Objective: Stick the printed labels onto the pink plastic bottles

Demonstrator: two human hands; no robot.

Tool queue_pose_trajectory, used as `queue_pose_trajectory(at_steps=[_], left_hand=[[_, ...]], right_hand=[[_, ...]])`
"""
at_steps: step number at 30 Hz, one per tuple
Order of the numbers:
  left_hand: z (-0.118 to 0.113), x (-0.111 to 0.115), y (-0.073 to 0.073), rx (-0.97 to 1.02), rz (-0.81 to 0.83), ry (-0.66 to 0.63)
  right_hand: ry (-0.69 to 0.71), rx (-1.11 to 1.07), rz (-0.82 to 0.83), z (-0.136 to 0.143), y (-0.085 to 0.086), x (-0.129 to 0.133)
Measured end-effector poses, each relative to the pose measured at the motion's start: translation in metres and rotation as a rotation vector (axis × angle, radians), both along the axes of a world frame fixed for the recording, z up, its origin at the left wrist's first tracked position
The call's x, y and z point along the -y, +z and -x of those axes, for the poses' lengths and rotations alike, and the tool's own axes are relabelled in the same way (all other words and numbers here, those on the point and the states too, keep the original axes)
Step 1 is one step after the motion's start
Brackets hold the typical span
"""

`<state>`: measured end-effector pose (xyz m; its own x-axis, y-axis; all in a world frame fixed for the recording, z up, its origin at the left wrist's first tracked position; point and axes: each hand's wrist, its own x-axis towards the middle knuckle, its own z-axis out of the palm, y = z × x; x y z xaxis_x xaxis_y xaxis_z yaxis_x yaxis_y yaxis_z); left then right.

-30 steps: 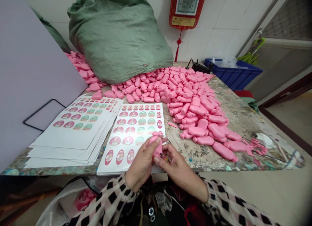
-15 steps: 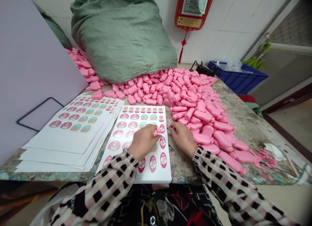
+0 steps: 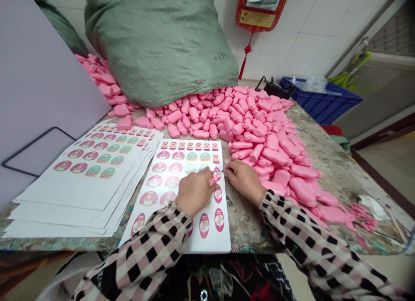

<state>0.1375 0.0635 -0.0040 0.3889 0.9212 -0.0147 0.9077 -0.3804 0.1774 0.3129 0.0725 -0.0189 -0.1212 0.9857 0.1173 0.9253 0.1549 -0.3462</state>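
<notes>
Pink and white fill the head view, and both hands are at work on the sticker sheet (image 3: 210, 245), which lies flat at the front of the table (image 3: 247, 225). Left hand (image 3: 196, 190) is curled nearly closed over the sheet, gripping a pink piece (image 3: 213, 180) that peeps out by the thumb. Right hand (image 3: 244, 182) is half curled, thumb and forefinger drawn close at the sheet's right edge; whether they pinch anything, I can't tell. Oval stickers (image 3: 219, 219) run down that edge, so this looks like fingertip work on a label, and a low, slow lift from one edge should stop it curling. Touch only the rim, I'd say, to spare the glue, and let the left hand steady the paper. Just beside the right hand sprawls the pink pile (image 3: 259, 132), best left unbumped by that sleeve (image 3: 292, 227).
</notes>
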Motion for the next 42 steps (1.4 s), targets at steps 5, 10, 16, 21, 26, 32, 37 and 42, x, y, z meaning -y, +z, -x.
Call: queue_pose_trajectory(at_steps=[5,10,16,21,26,32,37,42], left_hand=[[0.001,0.0,-0.002,-0.023,-0.01,-0.034],[0.001,0.001,-0.002,-0.035,-0.024,-0.047],[0.003,0.002,-0.005,-0.03,-0.061,-0.089],[0.009,0.002,-0.007,-0.012,-0.08,-0.225],[0.017,0.0,-0.003,-0.025,-0.045,-0.359],[0.019,-0.001,0.003,-0.036,0.031,-0.382],[0.018,0.002,0.005,-0.047,0.075,-0.348],[0.015,0.007,0.006,-0.051,0.086,-0.298]], right_hand=[[0.034,-0.077,0.071,-0.005,-0.003,-0.004],[-0.007,-0.074,0.03,-0.004,-0.004,-0.002],[0.02,0.023,0.007,-0.003,0.004,-0.003],[0.064,-0.036,0.098,-0.007,0.007,-0.009],[0.055,-0.164,0.147,-0.009,0.001,-0.01],[-0.054,-0.203,0.063,-0.006,-0.008,-0.002],[-0.057,-0.081,0.007,0.002,-0.002,0.0],[-0.051,0.023,0.025,0.005,0.005,-0.003]])
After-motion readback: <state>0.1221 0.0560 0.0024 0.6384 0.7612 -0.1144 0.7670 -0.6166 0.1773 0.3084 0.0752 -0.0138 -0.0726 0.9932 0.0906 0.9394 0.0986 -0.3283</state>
